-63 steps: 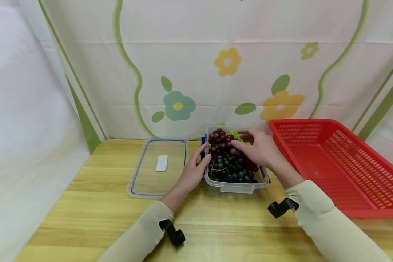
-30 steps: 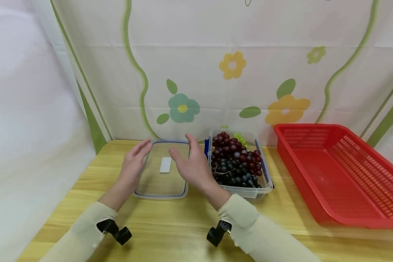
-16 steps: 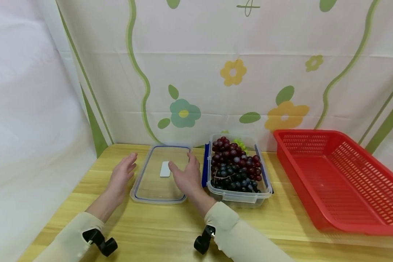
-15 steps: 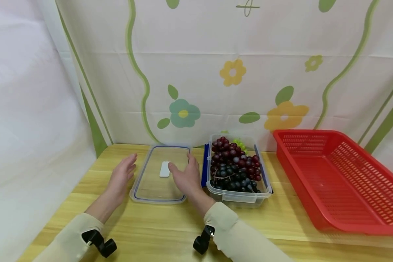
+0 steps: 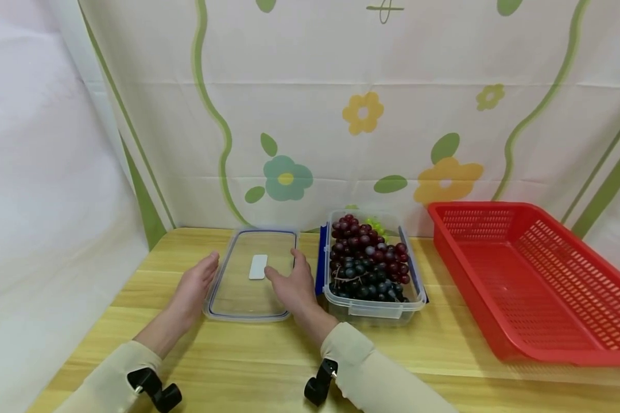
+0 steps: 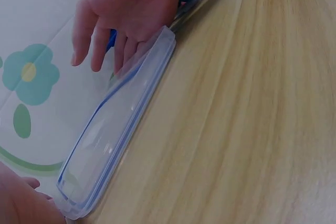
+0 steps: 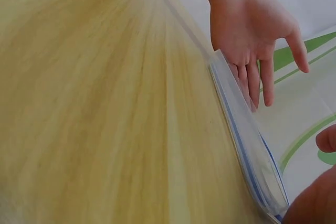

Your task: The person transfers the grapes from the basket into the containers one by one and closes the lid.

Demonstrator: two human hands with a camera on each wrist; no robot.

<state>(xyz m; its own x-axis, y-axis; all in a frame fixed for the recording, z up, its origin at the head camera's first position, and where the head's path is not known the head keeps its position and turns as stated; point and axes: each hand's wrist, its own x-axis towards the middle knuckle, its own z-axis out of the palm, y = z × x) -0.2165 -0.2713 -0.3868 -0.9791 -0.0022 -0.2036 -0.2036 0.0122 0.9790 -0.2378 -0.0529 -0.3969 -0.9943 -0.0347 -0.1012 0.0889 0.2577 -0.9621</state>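
Observation:
A clear plastic lid [image 5: 237,292] with a blue seal lies flat on the wooden table, a white label near its middle. Along its left edge stands my left hand [image 5: 188,292], fingers straight. My right hand [image 5: 293,289] is at the lid's right edge, its thumb apart from the fingers and over the lid. Both wrist views show the hands facing each other across the lid [image 6: 113,124]; whether either touches it, I cannot tell. Just right of my right hand, a clear food container [image 5: 377,310] holds red grapes [image 5: 359,238], black grapes [image 5: 364,275] and green grapes [image 5: 376,225].
A red plastic basket [image 5: 501,310] stands at the right of the table [image 5: 237,367]. Behind everything hangs a white cloth [image 5: 310,115] with printed flowers. The container's blue side flap [image 5: 321,261] sticks out to the left, close to my right hand.
Both hands left the container and grapes and moved left to the lid's two sides. During the last half second they lowered slightly and closed in on its edges.

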